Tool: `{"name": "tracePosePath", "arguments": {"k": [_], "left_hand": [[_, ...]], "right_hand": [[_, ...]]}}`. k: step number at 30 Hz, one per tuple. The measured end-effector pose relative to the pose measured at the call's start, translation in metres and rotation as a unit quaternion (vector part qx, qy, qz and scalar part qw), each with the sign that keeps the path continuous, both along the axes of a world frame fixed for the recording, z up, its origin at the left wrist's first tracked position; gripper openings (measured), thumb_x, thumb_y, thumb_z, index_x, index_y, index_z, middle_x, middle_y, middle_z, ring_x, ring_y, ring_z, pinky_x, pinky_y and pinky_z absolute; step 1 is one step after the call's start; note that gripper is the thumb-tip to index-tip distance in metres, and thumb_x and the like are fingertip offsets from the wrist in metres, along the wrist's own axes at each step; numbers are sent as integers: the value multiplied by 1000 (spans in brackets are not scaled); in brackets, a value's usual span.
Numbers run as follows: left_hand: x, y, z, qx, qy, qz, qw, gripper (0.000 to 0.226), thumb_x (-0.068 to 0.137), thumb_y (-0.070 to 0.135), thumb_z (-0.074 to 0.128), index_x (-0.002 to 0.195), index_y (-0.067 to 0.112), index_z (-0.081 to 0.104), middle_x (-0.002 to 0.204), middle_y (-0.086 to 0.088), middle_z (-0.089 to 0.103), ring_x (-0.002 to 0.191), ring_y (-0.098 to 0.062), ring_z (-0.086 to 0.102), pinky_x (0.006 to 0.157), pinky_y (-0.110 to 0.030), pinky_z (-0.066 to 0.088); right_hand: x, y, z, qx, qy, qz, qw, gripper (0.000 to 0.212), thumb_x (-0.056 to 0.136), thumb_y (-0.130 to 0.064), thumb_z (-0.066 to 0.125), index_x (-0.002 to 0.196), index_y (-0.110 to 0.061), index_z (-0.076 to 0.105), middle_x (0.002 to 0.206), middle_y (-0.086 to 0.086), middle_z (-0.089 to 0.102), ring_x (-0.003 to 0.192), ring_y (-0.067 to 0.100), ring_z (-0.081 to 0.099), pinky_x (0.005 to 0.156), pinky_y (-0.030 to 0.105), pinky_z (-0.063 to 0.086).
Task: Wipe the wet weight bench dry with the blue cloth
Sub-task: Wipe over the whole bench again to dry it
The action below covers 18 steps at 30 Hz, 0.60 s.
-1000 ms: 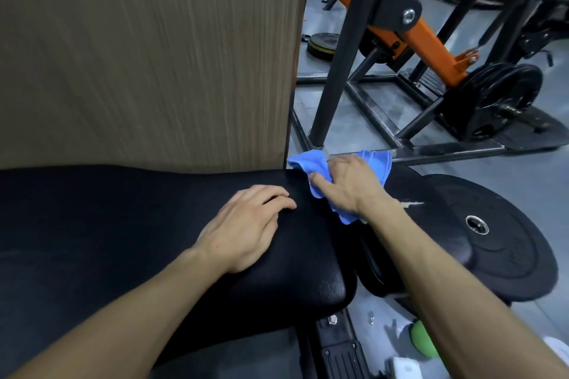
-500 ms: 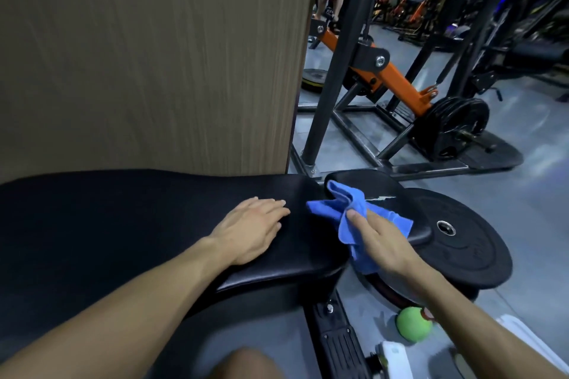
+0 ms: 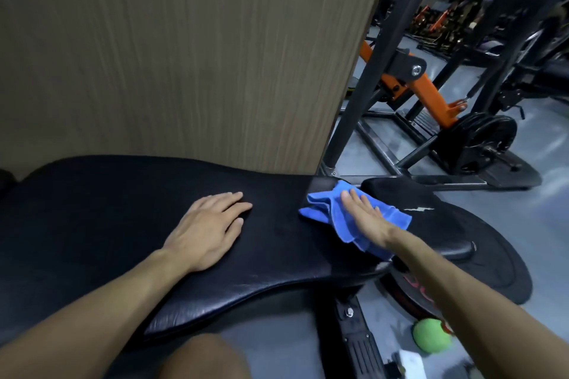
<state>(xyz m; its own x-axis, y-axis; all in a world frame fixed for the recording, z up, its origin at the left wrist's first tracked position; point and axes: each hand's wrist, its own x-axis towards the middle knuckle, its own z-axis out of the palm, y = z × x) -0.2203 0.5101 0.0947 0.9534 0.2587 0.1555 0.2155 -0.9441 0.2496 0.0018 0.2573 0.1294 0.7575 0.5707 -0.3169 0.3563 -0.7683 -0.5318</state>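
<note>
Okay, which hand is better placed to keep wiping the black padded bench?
The right hand: it lies flat on the crumpled blue cloth at the black padded bench's end. The left hand rests bare, palm down, on the pad.

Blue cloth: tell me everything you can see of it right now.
The blue cloth is a soft, terry-like rag, crumpled into loose folds. It lies across the gap between the long bench pad and the smaller pad. The right hand presses flat on it, fingers extended; its corners stick out around the hand.
</note>
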Motion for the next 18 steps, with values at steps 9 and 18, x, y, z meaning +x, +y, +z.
{"name": "tracePosePath", "arguments": {"k": [9, 18], "left_hand": [[1, 9, -5, -34, -30, -3, 999, 42, 103, 46, 34, 144, 43, 45, 157, 19, 36, 146, -3, 25, 115, -22, 7], [4, 9, -6, -30, -21, 11, 999, 50, 98, 56, 23, 144, 48, 41, 156, 27, 30, 146, 4, 20, 119, -22, 9]], "right_hand": [[49, 55, 8, -101, -54, 20, 993, 77, 101, -55, 38, 160, -15, 7, 168, 7, -3, 155, 25, -4, 124, 43, 0], [49, 51, 8, 0, 29, 124, 992, 75, 99, -61, 33, 160, -24, 10, 167, -11, -2, 152, 8, -9, 124, 40, -8]]}}
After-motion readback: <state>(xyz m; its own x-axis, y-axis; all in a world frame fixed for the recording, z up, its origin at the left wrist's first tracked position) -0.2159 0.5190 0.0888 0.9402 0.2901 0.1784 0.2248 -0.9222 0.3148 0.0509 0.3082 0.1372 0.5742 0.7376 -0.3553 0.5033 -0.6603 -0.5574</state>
